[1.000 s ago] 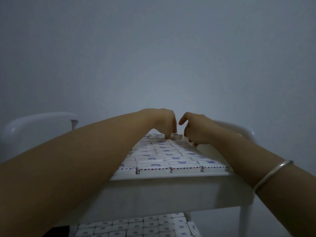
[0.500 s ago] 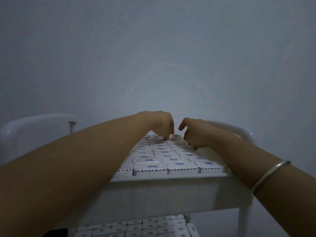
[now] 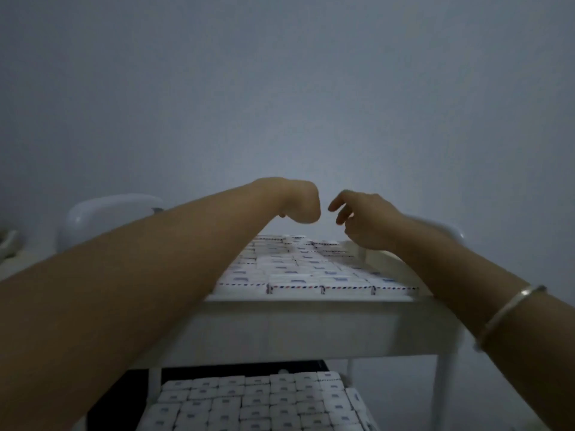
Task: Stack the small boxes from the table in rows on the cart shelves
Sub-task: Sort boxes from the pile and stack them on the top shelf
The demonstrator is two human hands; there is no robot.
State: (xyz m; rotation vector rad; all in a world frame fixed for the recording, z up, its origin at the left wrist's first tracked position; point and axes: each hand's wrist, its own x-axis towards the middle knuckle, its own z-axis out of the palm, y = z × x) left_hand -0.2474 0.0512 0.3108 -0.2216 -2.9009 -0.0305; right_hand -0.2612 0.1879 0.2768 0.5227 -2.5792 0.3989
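No word, number or brand can be read anywhere. The small white cardboard boxes (image 3: 295, 279) packed in rows on the white cart's top shelf (image 3: 311, 325) each carry a blue printed mark on the lid (too small and blurred to make out as letters). The front faces of the nearest row show a dashed red-and-blue border with no legible writing. The lower-shelf boxes (image 3: 258, 399) bear bluish marks on their tops, equally unreadable.

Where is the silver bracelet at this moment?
In the head view, the silver bracelet sits low on the right side, around the person's right forearm, just right of the front corner of the cart's top shelf.
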